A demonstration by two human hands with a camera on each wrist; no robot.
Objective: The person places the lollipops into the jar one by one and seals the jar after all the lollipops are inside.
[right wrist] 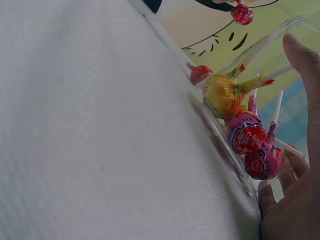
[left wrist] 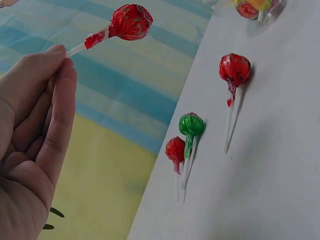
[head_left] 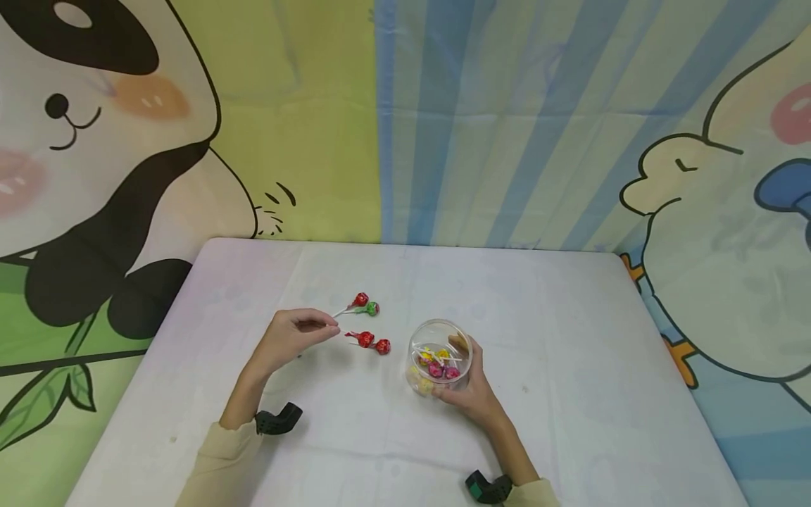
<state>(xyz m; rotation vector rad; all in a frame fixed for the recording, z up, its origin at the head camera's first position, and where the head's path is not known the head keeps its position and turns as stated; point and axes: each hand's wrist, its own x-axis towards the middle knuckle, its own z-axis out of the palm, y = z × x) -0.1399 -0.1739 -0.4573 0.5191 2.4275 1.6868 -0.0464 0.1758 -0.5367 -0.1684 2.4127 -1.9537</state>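
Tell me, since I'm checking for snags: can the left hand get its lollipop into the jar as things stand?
Probably yes. The left hand pinches a red lollipop by its stick, the clear jar gripped by the right hand has no lid on, and only one loose lollipop lies between.

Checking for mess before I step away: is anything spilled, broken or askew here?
Nothing broken or spilled. Three lollipops lie loose on the table, outside the clear jar, which looks tilted in the right hand. The left hand pinches a red lollipop by its stick.
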